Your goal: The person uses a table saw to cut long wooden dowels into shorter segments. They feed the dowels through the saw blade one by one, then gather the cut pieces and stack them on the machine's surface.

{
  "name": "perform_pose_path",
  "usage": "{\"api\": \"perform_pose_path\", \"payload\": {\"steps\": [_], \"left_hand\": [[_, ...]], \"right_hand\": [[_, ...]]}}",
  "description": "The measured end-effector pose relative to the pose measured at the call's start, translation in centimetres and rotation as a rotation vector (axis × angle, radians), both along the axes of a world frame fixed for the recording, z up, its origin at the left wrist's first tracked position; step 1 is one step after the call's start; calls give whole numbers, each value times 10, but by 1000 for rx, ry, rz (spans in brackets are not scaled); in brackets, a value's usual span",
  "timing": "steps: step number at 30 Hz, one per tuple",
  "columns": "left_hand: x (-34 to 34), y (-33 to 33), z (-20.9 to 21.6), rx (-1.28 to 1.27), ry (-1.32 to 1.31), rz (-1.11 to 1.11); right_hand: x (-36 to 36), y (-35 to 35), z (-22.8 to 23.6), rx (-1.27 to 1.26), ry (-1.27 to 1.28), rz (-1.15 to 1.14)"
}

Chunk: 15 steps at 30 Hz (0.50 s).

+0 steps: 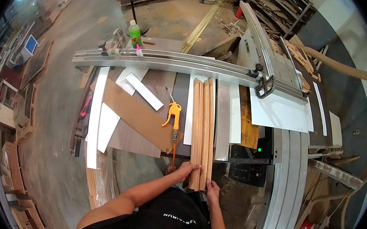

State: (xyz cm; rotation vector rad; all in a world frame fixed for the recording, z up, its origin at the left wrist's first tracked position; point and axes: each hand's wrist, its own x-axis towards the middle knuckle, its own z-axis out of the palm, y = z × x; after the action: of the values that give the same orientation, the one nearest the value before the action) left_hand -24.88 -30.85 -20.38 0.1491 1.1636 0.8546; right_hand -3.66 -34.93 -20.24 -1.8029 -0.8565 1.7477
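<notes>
Several long, light-brown wooden strips point(202, 134) lie side by side, pointing away from me, their far ends close to the metal rail and their near ends just in front of my body. My left hand point(184, 171) is closed on the left side of the bundle, thumb on top. Closer to the near ends, my right hand point(212, 191) grips the right edge with its thumb up. The undersides of both hands are hidden. Left of the strips lies an orange air blow gun point(174, 112) on an orange hose.
An aluminium rail point(166, 62) crosses the far side of the worktable, with a green bottle point(134, 34) behind it. White boards point(276, 109) and a brown panel point(137, 114) lie around the strips. A sliding metal track point(290, 177) runs along the right.
</notes>
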Motion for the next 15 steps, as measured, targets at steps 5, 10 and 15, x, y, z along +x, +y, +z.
{"api": "perform_pose_path", "payload": {"steps": [5, 10, 15], "left_hand": [[2, -5, -6, -17, -82, 0], [2, 1, -15, -71, -202, 71], [-1, 11, -19, -58, -333, 73]], "right_hand": [[-12, -16, 6, 176, -155, -138], [6, -10, -11, 78, 41, -76], [8, -9, 4, -1, 227, -116]]}}
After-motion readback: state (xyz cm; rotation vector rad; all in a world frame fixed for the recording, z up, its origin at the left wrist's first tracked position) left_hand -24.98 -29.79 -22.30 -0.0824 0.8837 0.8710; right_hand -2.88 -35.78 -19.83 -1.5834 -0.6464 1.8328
